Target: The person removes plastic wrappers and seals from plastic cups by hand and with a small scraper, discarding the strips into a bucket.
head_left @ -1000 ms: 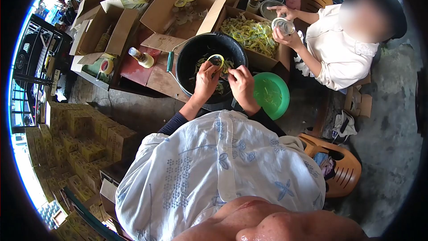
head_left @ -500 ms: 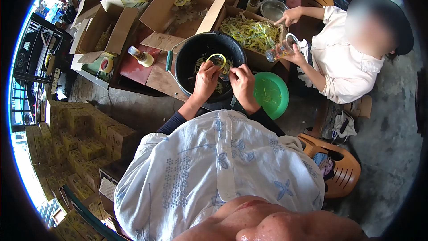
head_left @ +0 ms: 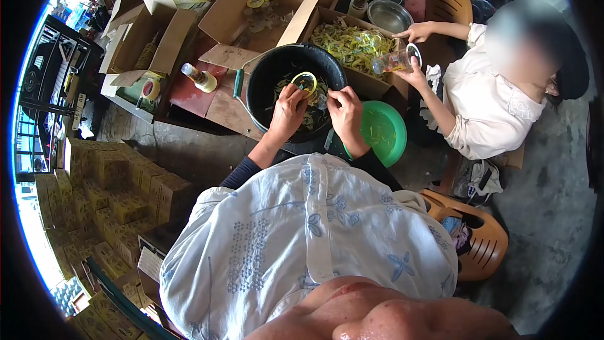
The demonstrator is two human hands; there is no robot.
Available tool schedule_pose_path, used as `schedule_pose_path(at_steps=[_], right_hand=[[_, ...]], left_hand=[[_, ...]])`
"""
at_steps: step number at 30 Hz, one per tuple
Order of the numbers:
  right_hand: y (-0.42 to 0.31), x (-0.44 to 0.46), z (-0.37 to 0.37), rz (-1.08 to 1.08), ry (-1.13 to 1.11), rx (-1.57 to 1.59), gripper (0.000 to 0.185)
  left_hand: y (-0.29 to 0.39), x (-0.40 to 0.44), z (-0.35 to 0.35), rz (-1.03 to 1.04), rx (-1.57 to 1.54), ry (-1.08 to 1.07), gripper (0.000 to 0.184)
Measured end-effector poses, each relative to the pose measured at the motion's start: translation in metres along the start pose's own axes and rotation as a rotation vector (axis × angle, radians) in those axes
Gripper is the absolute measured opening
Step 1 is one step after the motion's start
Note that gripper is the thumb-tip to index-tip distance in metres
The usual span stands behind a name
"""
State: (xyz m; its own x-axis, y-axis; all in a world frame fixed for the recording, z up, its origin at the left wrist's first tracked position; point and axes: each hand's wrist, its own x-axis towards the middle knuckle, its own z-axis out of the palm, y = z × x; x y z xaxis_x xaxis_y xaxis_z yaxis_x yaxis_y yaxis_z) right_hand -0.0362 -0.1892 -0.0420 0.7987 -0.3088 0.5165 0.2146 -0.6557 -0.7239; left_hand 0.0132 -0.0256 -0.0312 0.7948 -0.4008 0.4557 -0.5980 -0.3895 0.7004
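Note:
My left hand (head_left: pixel 288 112) is closed on a clear container with a yellow rim (head_left: pixel 304 80), held over the black bucket (head_left: pixel 253 104). To its right my right hand (head_left: pixel 345 113) is in a pinch at the bucket's near right side. Beside those fingertips is a small see-through bluish piece (head_left: pixel 321 99); I cannot tell whether they grip it. Yellow-green strips (head_left: pixel 283 91) lie in the bucket, partly hidden by my hands. Right of the bucket sits a green basin (head_left: pixel 401 141) with some strips in it.
Across from me a person (head_left: pixel 484 82) holds a clear jar (head_left: pixel 391 62). A cardboard box (head_left: pixel 377 85) full of yellow-green strips stands behind the bucket. A bottle (head_left: pixel 200 78) stands on the table at left. Stacked cartons (head_left: pixel 119 192) and an orange chair (head_left: pixel 484 242) flank me.
My hands stay over the bucket, with the left hand and yellow rim shifting slightly. The other person leans slightly away, and their jar is now held more level.

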Motion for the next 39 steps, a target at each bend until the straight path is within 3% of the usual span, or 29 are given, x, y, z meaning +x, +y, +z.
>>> schedule_pose_path(at_steps=[4, 10, 12, 16, 18, 22, 25, 28, 30, 32, 33, 34, 39], right_hand=[[-0.008, 0.002, -0.003, -0.201, 0.005, -0.1, 0.015], [0.001, 0.002, 0.003, -0.212, -0.043, -0.173, 0.017], [0.001, 0.003, 0.004, -0.2, -0.036, -0.17, 0.016], [0.019, 0.013, 0.004, 0.079, -0.032, 0.034, 0.007], [0.03, 0.009, -0.002, 0.102, -0.031, 0.058, 0.007], [0.03, 0.0, -0.034, 0.119, -0.038, 0.141, 0.009], [0.044, -0.015, -0.053, 0.166, -0.046, 0.297, 0.009], [0.079, -0.031, -0.069, 0.233, -0.039, 0.28, 0.01], [0.099, -0.05, -0.079, 0.354, -0.062, 0.162, 0.009], [0.12, -0.069, -0.085, 0.332, -0.09, -0.141, 0.01], [0.133, -0.08, -0.086, 0.346, -0.109, -0.145, 0.009], [0.14, -0.092, -0.087, 0.43, -0.112, -0.049, 0.009], [0.154, -0.124, -0.087, 0.514, -0.107, -0.132, 0.012]], left_hand=[[-0.001, 0.006, 0.002, -0.024, -0.024, 0.006, 0.017], [0.001, 0.006, 0.006, -0.021, -0.023, -0.052, 0.016], [0.0, 0.003, 0.005, 0.047, 0.005, -0.077, 0.017], [0.008, -0.005, 0.007, 0.094, -0.003, -0.1, 0.015], [0.003, -0.002, 0.0, 0.102, 0.07, -0.064, 0.02], [-0.004, 0.005, -0.016, 0.055, 0.134, 0.011, 0.013], [-0.007, 0.01, -0.026, -0.076, -0.022, 0.022, 0.016], [-0.053, 0.018, -0.016, -0.351, -0.226, 0.049, 0.017], [-0.05, 0.028, -0.022, -0.43, -0.268, -0.025, 0.023], [-0.044, 0.032, -0.02, -0.529, -0.39, -0.059, 0.024], [-0.027, 0.034, -0.021, -0.599, -0.434, -0.071, 0.023], [-0.043, 0.028, -0.011, -0.594, -0.529, -0.068, 0.022], [-0.079, 0.012, 0.011, -0.534, -0.391, -0.07, 0.022]])
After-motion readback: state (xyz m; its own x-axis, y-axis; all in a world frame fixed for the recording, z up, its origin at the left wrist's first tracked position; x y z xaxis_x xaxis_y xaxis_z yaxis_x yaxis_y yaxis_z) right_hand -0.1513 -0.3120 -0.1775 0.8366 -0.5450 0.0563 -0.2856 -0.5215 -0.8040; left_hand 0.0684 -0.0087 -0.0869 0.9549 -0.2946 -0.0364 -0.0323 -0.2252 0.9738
